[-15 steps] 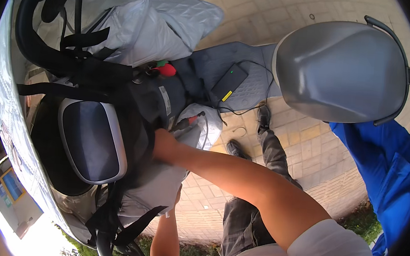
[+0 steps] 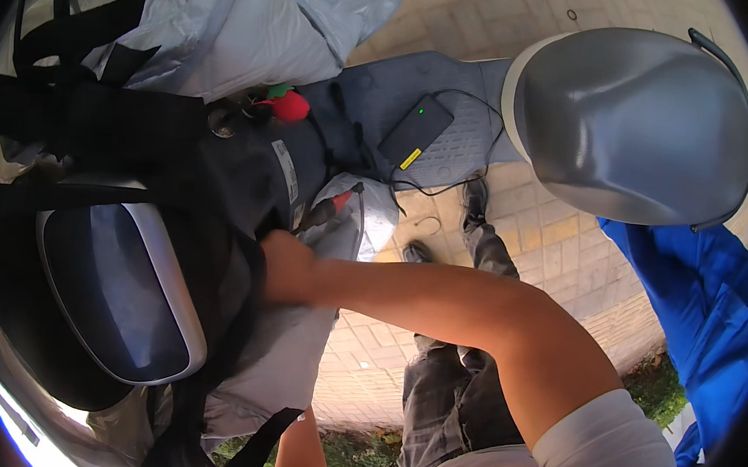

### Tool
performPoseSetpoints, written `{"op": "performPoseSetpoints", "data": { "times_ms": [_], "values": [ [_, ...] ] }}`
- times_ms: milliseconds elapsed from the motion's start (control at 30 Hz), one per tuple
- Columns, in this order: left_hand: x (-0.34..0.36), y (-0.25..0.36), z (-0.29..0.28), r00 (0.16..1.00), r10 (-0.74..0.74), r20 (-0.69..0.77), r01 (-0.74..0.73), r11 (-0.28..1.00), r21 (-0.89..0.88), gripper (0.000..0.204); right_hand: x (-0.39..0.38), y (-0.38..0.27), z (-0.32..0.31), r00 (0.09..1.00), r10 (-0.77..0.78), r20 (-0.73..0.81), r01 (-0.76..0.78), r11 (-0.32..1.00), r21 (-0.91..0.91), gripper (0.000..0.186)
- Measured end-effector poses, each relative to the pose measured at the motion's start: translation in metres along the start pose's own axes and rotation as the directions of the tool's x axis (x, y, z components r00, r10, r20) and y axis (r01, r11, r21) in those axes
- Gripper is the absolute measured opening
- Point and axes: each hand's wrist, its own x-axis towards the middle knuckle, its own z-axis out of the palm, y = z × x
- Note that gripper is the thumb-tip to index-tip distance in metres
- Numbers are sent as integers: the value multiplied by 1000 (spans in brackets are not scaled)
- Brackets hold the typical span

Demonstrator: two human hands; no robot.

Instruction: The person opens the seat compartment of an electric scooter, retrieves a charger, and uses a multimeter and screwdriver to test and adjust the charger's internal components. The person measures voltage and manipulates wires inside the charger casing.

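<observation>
My right arm reaches across in front of an electric scooter. My right hand (image 2: 288,268) is at the front panel, beside the black cover around the dashboard (image 2: 120,291); its fingers are hidden behind that dark edge, so any grip cannot be seen. Just above the hand is a cable plug with a red part (image 2: 339,200), beside silver sheeting (image 2: 366,219). My left forearm (image 2: 301,458) rises from the lower edge, and its hand is hidden behind the grey fabric apron (image 2: 279,350). A red charm with green leaves (image 2: 289,106) hangs near the key area.
A black charger (image 2: 417,130) with a green light lies on the grey footboard (image 2: 376,109), its cable looping around. The grey seat (image 2: 633,123) is at the right, with blue cloth (image 2: 691,323) below. Silver quilted fabric (image 2: 231,34) and black straps (image 2: 80,30) crowd the left.
The view has shifted, and the dashboard now appears lower and farther left. My right hand stays at the front panel. My left fingers, partly visible before at the apron's edge, are now hidden.
</observation>
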Motion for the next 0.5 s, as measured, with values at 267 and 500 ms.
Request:
{"op": "performPoseSetpoints", "data": {
  "times_ms": [267, 500],
  "values": [
    [-17, 2, -2, 999, -38, 20, 38, 999, -15, 39, -6, 13, 14, 947, -188, -261, 173, 982, -81, 12],
    [-34, 11, -14, 995, -24, 101, 23, 1000, 14, 38, -130, 62, -85, 995, 97, -29, -101, 952, -290, 29]
  ]
}}
